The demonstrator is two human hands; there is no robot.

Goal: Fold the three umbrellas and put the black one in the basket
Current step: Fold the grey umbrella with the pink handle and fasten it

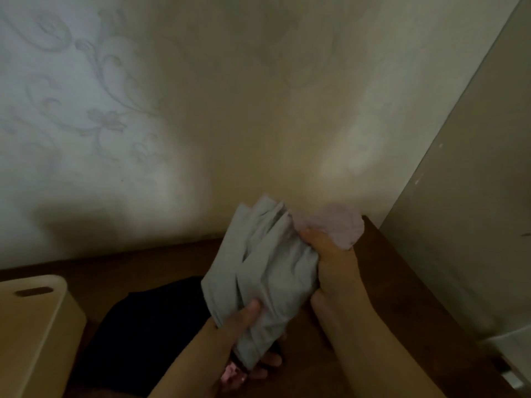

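A grey umbrella (264, 268) with bunched, pleated cloth is held up over the brown table (149, 262). My left hand (235, 334) grips its lower end, thumb across the cloth, with a pink handle (232, 373) showing below. My right hand (333, 268) grips the cloth on its right side. A pink umbrella (336, 222) lies behind my right hand at the wall. The black umbrella (149, 331) lies on the table under my left arm. The cream basket (37, 320) with a slot handle stands at the lower left.
A patterned wall (201, 110) rises right behind the table. A pale panel (465, 225) stands along the table's right side. Something white (508, 343) sits at the lower right corner.
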